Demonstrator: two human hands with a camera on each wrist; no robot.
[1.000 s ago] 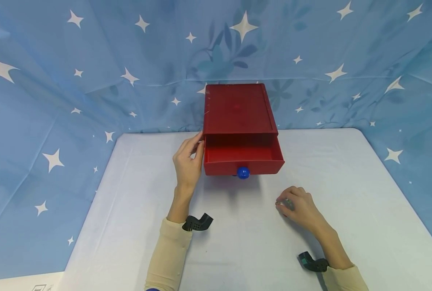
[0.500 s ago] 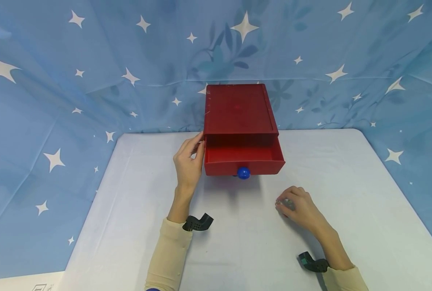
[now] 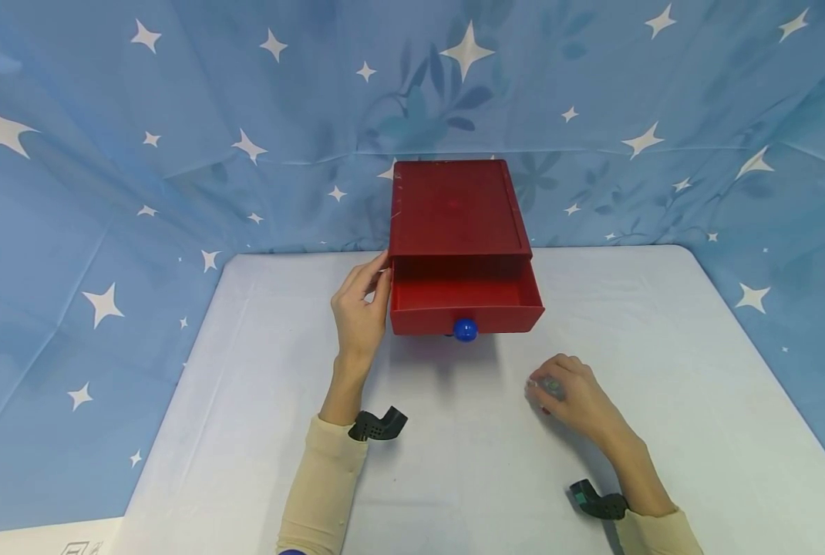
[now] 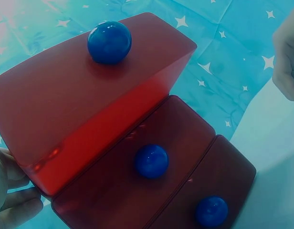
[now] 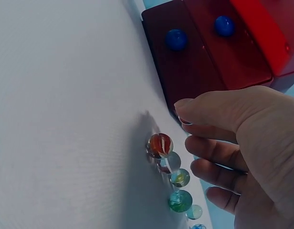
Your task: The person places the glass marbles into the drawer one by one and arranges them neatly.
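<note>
A red cabinet [image 3: 454, 208] stands at the back of the table, its top drawer [image 3: 422, 321] pulled out. No contents show in the drawer. My left hand [image 3: 358, 320] rests its fingertips and thumb against the left side of the cabinet and drawer. Right of the cabinet's front, my right hand [image 3: 579, 397] pinches a small clear marble [image 3: 531, 383] between thumb and forefinger, mostly hidden by them. Beneath that hand, a row of glass marbles lies on the table, with an orange-red marble [image 5: 160, 145] at one end and a green marble [image 5: 180, 201] further along.
Blue knobs [image 4: 109, 42] sit on the drawer fronts; two lower drawers [image 4: 113, 191] are pushed in. A white cloth [image 3: 482, 462] covers the table. Behind and beside it hangs a blue star-patterned curtain [image 3: 301, 100]. Each wrist carries a black camera mount [image 3: 379, 424].
My right fingers have shifted slightly at the marbles, and a clear marble shows at their tips where a brownish one showed before. The left hand and the drawer have stayed put.
</note>
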